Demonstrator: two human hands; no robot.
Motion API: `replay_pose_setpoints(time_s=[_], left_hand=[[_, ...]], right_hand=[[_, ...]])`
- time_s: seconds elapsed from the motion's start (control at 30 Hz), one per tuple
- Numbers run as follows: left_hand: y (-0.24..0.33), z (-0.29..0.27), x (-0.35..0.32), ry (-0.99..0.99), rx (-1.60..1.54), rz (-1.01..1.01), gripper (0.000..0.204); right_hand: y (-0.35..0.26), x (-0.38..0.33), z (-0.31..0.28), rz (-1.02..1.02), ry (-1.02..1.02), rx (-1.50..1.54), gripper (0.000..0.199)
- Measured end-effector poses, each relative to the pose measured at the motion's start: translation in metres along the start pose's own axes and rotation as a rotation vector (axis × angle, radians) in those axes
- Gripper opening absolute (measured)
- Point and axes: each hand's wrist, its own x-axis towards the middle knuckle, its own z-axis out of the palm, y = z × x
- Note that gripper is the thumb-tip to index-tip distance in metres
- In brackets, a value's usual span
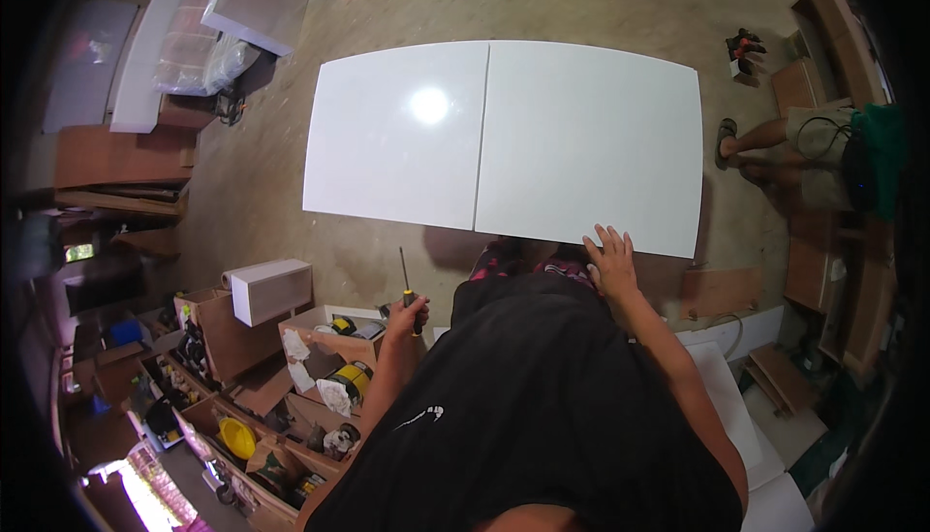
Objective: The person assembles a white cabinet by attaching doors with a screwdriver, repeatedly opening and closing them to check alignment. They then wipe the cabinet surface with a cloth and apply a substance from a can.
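Note:
My left hand (405, 315) is closed around the black and yellow handle of a screwdriver (406, 285), its thin shaft pointing up and away from me. In front of me are two glossy white panels side by side, a left one (387, 144) and a right one (591, 135), with a narrow dark gap between them. My right hand (612, 259) lies with its fingers spread on the near edge of the right panel. A bright light reflects off the left panel. What supports the panels is hidden beneath them.
Wooden boxes (262, 425) of tools, with a yellow hard hat (235, 438), stand at the lower left beside a white box (272, 292). Another person (775, 149) stands at the right, past the panels. A cordless drill (744, 47) is on the concrete floor (252, 183) at far right.

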Motion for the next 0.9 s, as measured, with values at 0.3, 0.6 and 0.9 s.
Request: replay_pose_setpoints(time_s=[0.3,0.6,0.9], left_hand=[[-0.059,0.007,-0.051,0.037,0.285,-0.059,0.031],[-0.091,-0.091,0.001,-0.030,0.628,-0.113,0.031],[-0.017,-0.217,0.066,0.025,0.562,0.041,0.027]], right_hand=[[-0.016,0.013,0.005,-0.044,0.126,0.192,0.045],[-0.093,0.032,0.072,0.103,-0.472,0.596,0.042],[-0.183,0.082,0.156,0.316,-0.873,0.551,0.078]])
